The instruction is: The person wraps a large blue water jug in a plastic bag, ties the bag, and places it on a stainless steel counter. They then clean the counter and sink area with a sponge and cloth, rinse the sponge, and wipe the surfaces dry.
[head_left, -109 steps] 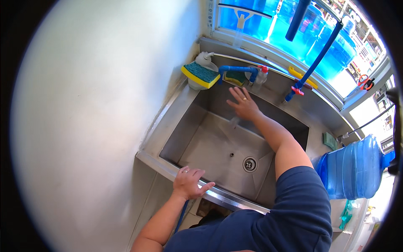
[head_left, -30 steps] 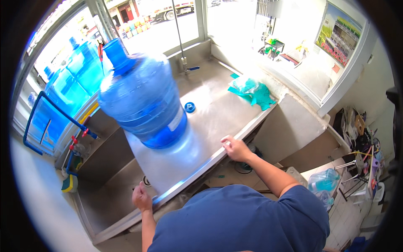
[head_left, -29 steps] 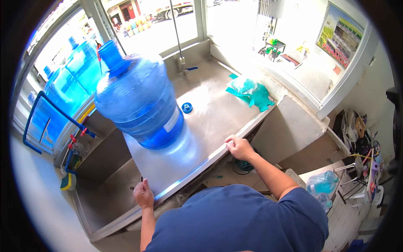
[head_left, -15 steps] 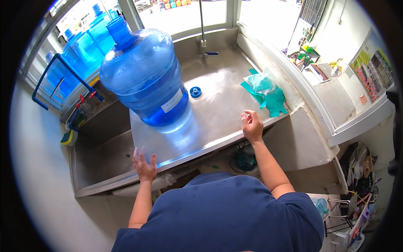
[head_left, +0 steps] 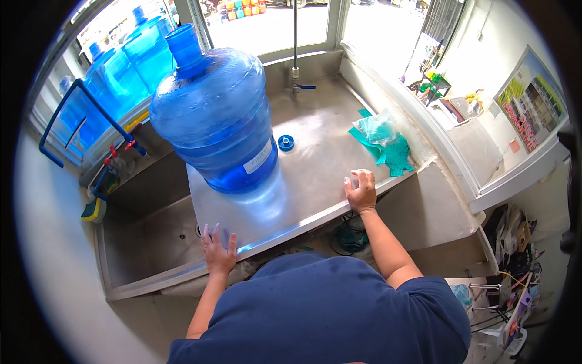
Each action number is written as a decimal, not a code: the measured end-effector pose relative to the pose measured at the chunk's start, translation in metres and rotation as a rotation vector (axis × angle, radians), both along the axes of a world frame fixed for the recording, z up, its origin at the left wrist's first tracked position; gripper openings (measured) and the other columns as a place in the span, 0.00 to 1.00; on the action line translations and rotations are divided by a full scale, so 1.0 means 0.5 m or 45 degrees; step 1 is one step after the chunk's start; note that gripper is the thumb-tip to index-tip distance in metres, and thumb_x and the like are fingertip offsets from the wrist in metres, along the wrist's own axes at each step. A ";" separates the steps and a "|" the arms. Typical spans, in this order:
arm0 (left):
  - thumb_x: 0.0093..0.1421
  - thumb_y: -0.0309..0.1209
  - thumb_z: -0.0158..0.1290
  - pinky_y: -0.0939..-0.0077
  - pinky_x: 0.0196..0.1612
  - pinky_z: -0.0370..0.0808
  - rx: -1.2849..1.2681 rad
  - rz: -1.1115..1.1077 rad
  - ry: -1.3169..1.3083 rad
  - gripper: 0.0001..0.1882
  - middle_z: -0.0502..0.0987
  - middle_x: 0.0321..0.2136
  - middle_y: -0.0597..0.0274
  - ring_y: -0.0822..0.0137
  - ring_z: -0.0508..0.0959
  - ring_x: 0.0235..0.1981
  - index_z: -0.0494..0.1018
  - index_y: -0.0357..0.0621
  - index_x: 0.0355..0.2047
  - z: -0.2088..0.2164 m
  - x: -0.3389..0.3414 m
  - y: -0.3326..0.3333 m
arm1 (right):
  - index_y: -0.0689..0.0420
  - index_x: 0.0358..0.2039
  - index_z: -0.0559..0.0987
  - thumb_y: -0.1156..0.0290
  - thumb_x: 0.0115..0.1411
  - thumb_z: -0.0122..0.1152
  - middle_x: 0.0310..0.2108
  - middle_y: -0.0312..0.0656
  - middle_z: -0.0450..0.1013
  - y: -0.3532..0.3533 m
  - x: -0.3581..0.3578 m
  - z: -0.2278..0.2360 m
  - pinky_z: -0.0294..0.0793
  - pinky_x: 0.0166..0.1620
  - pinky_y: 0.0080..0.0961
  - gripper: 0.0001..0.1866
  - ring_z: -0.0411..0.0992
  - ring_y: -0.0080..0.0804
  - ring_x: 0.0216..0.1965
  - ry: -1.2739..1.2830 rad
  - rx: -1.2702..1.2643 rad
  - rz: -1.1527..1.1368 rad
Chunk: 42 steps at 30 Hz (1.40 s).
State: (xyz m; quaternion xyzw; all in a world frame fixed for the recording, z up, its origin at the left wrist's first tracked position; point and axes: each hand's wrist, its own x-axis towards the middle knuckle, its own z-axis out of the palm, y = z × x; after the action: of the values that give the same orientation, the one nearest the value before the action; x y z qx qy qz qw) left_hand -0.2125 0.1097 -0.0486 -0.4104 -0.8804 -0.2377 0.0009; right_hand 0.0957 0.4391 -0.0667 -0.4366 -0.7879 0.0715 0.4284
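Note:
My left hand (head_left: 219,252) lies at the front rim of the steel counter (head_left: 309,176), fingers spread and nothing in it. Further right along the same rim is my right hand (head_left: 361,191), empty, its fingers loosely bent and the thumb apart. Between and beyond them stands a large blue water jug (head_left: 213,121), upright, with a white label on its side and a little water at the bottom. Its neck has no cap on it. A round blue cap (head_left: 285,143) rests on the steel just right of the jug. Neither hand touches jug or cap.
Green gloves (head_left: 397,155) and a crumpled plastic bag (head_left: 377,128) lie at the counter's right. A steel basin (head_left: 145,242) is at left, with a blue pipe frame (head_left: 103,109) and a sponge (head_left: 94,210). A blue-handled valve (head_left: 306,87) stands behind. More jugs (head_left: 115,73) are at back left.
My left hand has moved slightly right and come to the counter rim. My right hand has lowered toward the rim. Jug and cap stay in place on the counter; the view has shifted a little.

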 end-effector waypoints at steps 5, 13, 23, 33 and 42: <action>0.63 0.54 0.49 0.48 0.66 0.54 -0.040 0.006 0.068 0.32 0.56 0.64 0.42 0.41 0.58 0.64 0.64 0.46 0.60 -0.004 -0.002 -0.002 | 0.57 0.36 0.77 0.68 0.51 0.65 0.39 0.47 0.71 -0.002 -0.003 0.000 0.70 0.50 0.40 0.12 0.69 0.45 0.45 0.028 0.026 -0.009; 0.63 0.55 0.49 0.47 0.68 0.50 0.031 0.075 0.154 0.32 0.56 0.64 0.43 0.43 0.58 0.64 0.65 0.47 0.60 -0.014 0.002 -0.005 | 0.57 0.35 0.77 0.67 0.51 0.65 0.40 0.49 0.72 0.007 -0.001 -0.012 0.70 0.52 0.40 0.12 0.69 0.47 0.47 -0.037 0.041 0.013; 0.60 0.58 0.51 0.48 0.68 0.50 0.065 0.158 0.124 0.36 0.58 0.64 0.45 0.44 0.60 0.64 0.66 0.48 0.59 -0.009 0.009 -0.007 | 0.52 0.35 0.79 0.61 0.52 0.64 0.45 0.48 0.71 0.017 0.005 -0.009 0.66 0.55 0.42 0.13 0.68 0.46 0.51 -0.280 -0.050 0.083; 0.57 0.60 0.52 0.50 0.67 0.52 0.013 0.197 0.044 0.37 0.61 0.63 0.46 0.43 0.60 0.64 0.67 0.49 0.59 0.004 0.011 -0.001 | 0.50 0.35 0.80 0.60 0.51 0.65 0.48 0.47 0.70 0.018 0.006 -0.012 0.65 0.57 0.41 0.12 0.67 0.46 0.53 -0.313 -0.071 0.097; 0.57 0.60 0.52 0.51 0.66 0.56 0.048 0.212 0.048 0.37 0.61 0.63 0.46 0.44 0.61 0.63 0.69 0.48 0.58 -0.002 0.016 -0.002 | 0.49 0.35 0.80 0.59 0.51 0.65 0.52 0.48 0.68 0.013 0.005 -0.004 0.63 0.59 0.43 0.12 0.64 0.48 0.55 -0.357 -0.152 0.060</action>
State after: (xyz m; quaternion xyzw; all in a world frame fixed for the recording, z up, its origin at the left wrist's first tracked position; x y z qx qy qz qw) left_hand -0.2045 0.1086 -0.0496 -0.3402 -0.9066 -0.2456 0.0448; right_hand 0.0983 0.4455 -0.0688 -0.4483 -0.8444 0.0664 0.2856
